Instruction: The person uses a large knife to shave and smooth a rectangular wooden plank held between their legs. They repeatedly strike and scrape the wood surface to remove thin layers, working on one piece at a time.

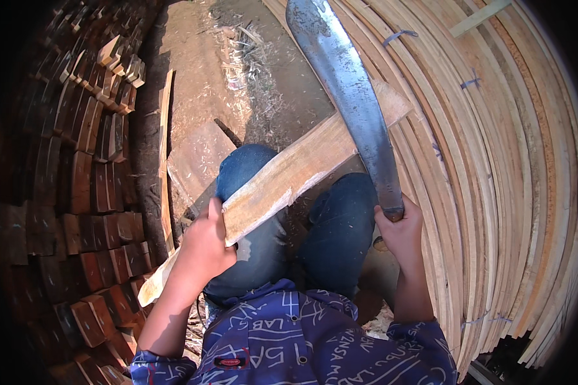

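Observation:
My left hand (207,247) is closed around the near end of a rough wooden plank (289,173), which slants up and away to the right above my knees. A narrow tail of pale wood sticks out behind that hand, by my forearm. In my right hand (401,234) I grip the handle of a machete (347,80). Its broad, worn steel blade points up and away, crossing in front of the plank near the far end. Whether the blade touches the wood I cannot tell. Most of the handle is hidden by my fingers.
Stacked wooden blocks (90,179) fill the left side. Long bundled wooden strips (488,147) line the right, tied with thin bands. A flat board (199,157) and a thin upright strip (166,160) lie on the dirt ground ahead, with wood shavings (253,70) beyond.

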Action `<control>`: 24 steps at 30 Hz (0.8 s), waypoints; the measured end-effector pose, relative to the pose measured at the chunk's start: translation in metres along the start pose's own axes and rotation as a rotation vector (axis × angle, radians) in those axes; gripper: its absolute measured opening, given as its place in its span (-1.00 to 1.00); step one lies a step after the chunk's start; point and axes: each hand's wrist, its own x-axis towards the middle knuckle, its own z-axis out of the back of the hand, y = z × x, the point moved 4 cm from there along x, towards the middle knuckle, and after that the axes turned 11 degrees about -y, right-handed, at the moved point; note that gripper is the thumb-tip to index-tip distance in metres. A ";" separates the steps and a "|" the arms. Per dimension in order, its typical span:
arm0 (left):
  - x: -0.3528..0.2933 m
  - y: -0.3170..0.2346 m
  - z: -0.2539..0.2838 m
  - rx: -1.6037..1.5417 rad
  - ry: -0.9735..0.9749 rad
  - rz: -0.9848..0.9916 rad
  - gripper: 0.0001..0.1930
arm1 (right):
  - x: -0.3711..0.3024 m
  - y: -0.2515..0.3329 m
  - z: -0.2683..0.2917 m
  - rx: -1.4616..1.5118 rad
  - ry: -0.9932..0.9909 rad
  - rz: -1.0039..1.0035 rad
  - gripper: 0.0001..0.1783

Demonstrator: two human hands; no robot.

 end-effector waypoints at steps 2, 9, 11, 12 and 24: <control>0.003 0.001 0.000 -0.018 0.006 -0.024 -0.36 | 0.006 -0.005 0.002 0.001 -0.005 -0.145 -0.81; -0.001 0.002 -0.001 0.123 0.048 0.112 -0.31 | -0.008 -0.005 0.003 -0.017 0.043 -0.033 -0.81; 0.002 0.003 -0.001 0.070 0.051 0.087 -0.29 | -0.001 0.003 0.008 0.000 0.012 -0.075 -0.79; 0.003 0.004 -0.001 0.050 0.060 0.088 -0.30 | -0.004 -0.005 0.006 0.011 0.020 -0.122 -0.77; 0.003 -0.002 0.001 0.055 0.060 0.072 -0.39 | -0.006 -0.013 -0.002 -0.016 0.070 -0.108 -0.73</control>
